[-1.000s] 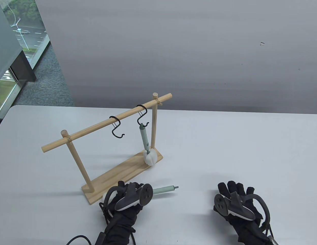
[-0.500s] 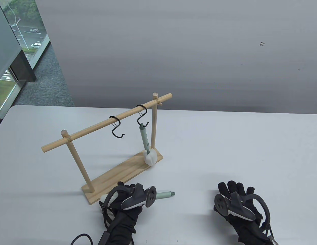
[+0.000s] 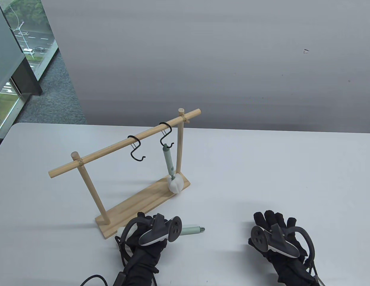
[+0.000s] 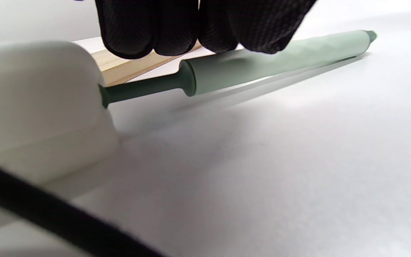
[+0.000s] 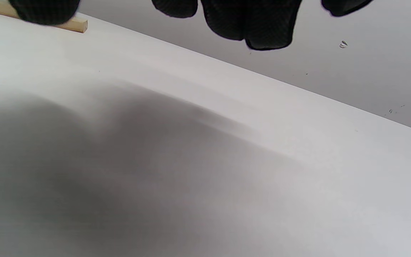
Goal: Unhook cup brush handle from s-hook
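Black mesh gloves (image 3: pixel 146 241), grey-white trackers (image 3: pixel 161 231), black cable (image 3: pixel 92 279).

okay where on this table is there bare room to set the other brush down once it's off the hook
Bare table runs from the wooden rack to the right edge, beyond the right hand. More lies left of the rack's near post. The near edge by the rack's base is crowded: the left hand covers a brush lying there.
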`<state>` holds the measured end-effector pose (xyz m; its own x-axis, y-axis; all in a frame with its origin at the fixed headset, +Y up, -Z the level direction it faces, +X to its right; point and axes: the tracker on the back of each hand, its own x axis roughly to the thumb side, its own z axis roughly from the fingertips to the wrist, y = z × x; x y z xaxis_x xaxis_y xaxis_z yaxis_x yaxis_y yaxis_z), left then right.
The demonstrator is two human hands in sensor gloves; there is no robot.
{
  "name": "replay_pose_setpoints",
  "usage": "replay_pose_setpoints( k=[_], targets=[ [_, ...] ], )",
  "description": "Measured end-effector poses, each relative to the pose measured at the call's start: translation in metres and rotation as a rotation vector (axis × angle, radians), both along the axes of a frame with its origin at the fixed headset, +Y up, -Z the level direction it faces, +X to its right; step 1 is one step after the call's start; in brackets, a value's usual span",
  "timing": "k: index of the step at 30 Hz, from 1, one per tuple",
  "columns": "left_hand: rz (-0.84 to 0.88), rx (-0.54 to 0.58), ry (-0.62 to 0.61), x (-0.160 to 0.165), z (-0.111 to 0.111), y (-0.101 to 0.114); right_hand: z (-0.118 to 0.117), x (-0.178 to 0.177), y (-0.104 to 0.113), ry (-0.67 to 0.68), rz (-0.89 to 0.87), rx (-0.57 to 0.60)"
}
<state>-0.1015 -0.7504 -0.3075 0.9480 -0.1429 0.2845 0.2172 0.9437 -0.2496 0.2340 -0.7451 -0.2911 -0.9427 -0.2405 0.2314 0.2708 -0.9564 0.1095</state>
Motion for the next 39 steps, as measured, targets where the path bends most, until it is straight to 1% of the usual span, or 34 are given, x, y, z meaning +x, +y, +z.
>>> replay_pose_setpoints(
  k=[4,7,12,14,17,20,25,28,33,36,39],
  targets=[
    [0.023,0.001,0.006,-0.001,0.001,0.003,0.001,-0.001,0.003,0.014,-0.059,0.012],
    [0.074,0.006,0.008,-0.004,0.001,0.006,0.002,0.001,0.010,0.017,-0.127,0.039],
    [0.121,0.014,0.021,-0.009,0.002,0.011,0.000,-0.001,0.024,0.036,-0.347,0.091],
    [0.139,0.012,0.026,-0.011,0.002,0.012,-0.003,-0.007,0.033,0.057,-0.453,0.112],
    [0.149,0.004,0.034,-0.013,0.002,0.012,-0.010,-0.020,0.045,0.083,-0.557,0.133],
    [0.161,0.004,0.048,-0.016,0.002,0.013,-0.023,-0.046,0.059,0.127,-0.630,0.155],
    [0.208,0.015,0.060,-0.021,0.003,0.013,-0.050,-0.102,0.076,0.209,-0.620,0.191],
    [0.230,0.023,0.065,-0.024,0.003,0.015,-0.067,-0.132,0.080,0.232,-0.635,0.200],
    [0.266,0.034,0.085,-0.029,0.003,0.016,-0.097,-0.174,0.081,0.202,-0.685,0.198],
    [0.276,0.032,0.090,-0.030,0.003,0.017,-0.109,-0.191,0.081,0.159,-0.723,0.239],
    [0.294,0.037,0.090,-0.031,0.003,0.018,-0.121,-0.206,0.080,0.139,-0.741,0.240]
  ],
)
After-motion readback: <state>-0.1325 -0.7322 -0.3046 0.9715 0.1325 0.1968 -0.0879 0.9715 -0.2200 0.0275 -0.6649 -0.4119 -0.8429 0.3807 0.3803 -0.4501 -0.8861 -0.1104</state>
